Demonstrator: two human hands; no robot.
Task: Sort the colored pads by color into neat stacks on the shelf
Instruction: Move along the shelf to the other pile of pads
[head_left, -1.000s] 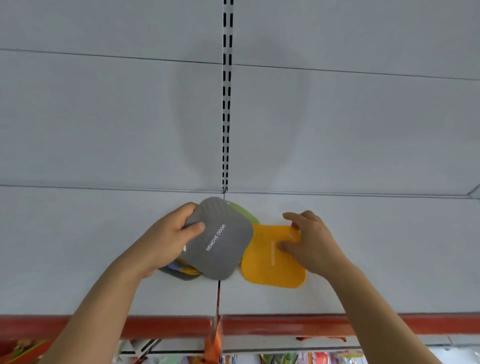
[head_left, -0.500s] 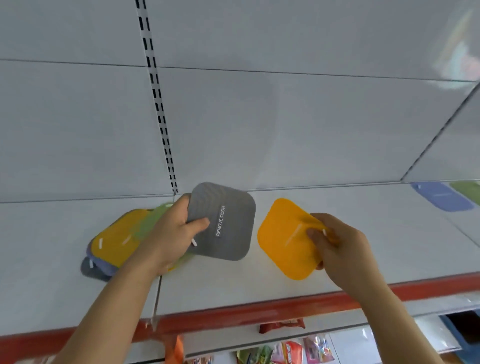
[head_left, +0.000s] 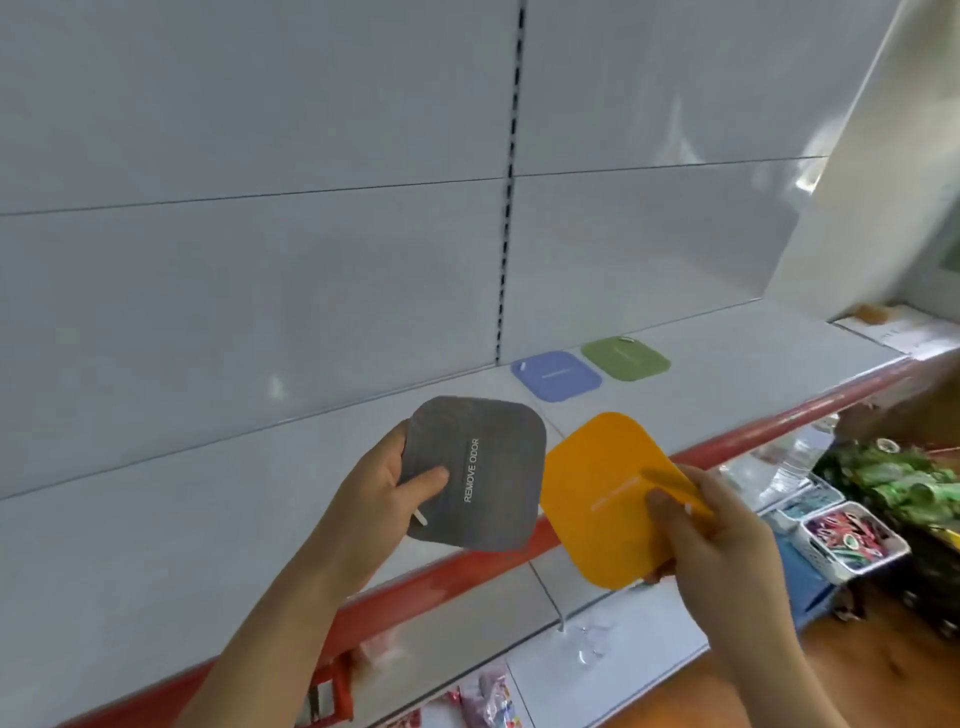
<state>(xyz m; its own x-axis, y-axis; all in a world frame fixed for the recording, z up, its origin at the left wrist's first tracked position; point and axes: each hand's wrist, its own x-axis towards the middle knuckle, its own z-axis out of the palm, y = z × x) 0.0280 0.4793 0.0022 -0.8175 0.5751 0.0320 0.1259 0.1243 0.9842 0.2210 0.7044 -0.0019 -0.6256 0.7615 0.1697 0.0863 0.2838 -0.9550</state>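
My left hand (head_left: 379, 493) grips a grey pad (head_left: 483, 467) printed "REMOVE ODOR", held up in front of the white shelf (head_left: 156, 519). My right hand (head_left: 711, 530) pinches an orange pad (head_left: 602, 499) by its right edge, just right of the grey one and over the shelf's red front rail (head_left: 753, 431). Further right on the shelf, near the back wall, a blue pad (head_left: 556, 375) and a green pad (head_left: 626, 358) lie flat side by side. The mixed pile of pads is out of view to the left.
A slotted upright (head_left: 509, 208) runs down the white back panel. Lower shelves hold small packets (head_left: 483, 696), and baskets of goods (head_left: 852, 535) stand at the right above a wooden floor. A pale column (head_left: 857, 182) closes the shelf's far right end.
The view has swung right: the mixed pile left the frame and the blue and green pads came closer. Both hands carried the grey and orange pads rightward, off the shelf surface.
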